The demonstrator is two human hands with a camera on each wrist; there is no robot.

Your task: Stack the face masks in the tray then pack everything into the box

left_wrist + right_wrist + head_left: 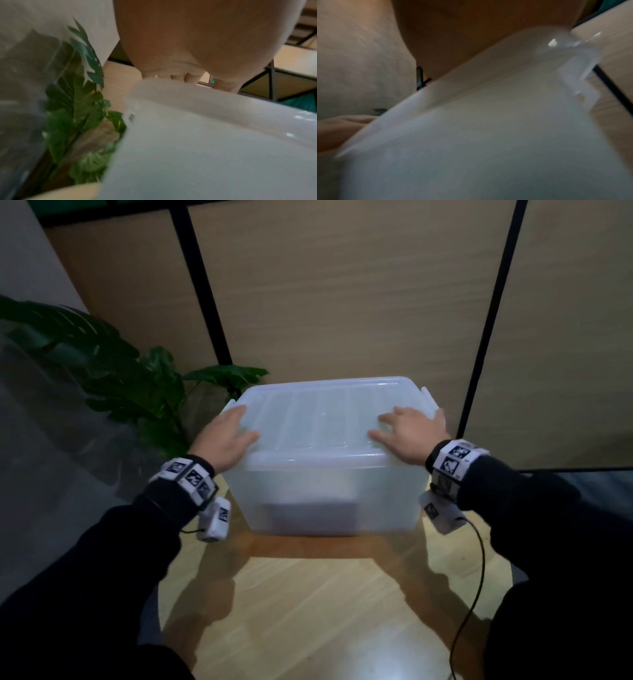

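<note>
While the translucent box stands on the wooden table with its lid on, the person lays both hands flat on that lid. The left hand rests at the lid's left edge and the right hand at its right, fingers straight and spread, curled round nothing. A dark shape shows dimly through the box's front wall, too blurred to identify; a leafy plant stands beyond the table's left side.
</note>
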